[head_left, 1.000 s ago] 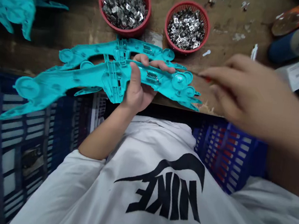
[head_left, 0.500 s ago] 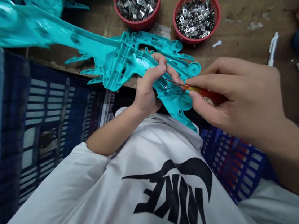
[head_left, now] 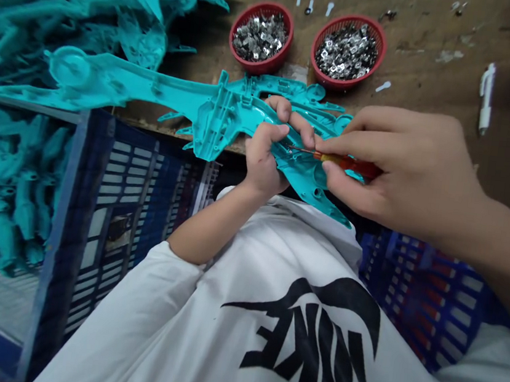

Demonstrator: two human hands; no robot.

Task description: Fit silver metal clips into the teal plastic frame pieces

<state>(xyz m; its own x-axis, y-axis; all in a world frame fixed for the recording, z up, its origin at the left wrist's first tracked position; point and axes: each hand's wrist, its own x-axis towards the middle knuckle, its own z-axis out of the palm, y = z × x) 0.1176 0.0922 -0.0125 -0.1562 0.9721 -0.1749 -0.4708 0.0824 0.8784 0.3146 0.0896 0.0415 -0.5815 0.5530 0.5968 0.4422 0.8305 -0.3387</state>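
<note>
2 bare hands work just above a white shirt [head_left: 264,341], whose black swoosh and the word NIKE read upside down from this view. The left hand [head_left: 266,155] closes around the middle of a long turquoise plastic moulding [head_left: 217,118], its fingers curled over the ribbed edge. The right hand [head_left: 407,166] makes a narrow pinch on a small screwdriver [head_left: 346,163] with a glossy red-orange handle and a thin steel shaft, whose tip meets the moulding close to the left fingers.

The moulding is shiny and hard-looking, with ribbed webs, spiky fins and a round cupped disc [head_left: 70,66] at its far end. It is held across the front edge of the surface. A 2nd matching arm [head_left: 286,88] runs just behind it; whether the 2 are joined cannot be told.

Blue plastic crates with slotted walls stand on both sides: the left crate [head_left: 108,210] is beside a heap of turquoise mouldings [head_left: 0,184], and the right crate [head_left: 423,298] shows red behind its slots.

Beyond, on the worn, stained wooden surface [head_left: 442,28], sit 2 red baskets [head_left: 255,70] of shiny metal clips [head_left: 259,36], a white pen [head_left: 486,98] and small white plastic pieces [head_left: 383,86].
</note>
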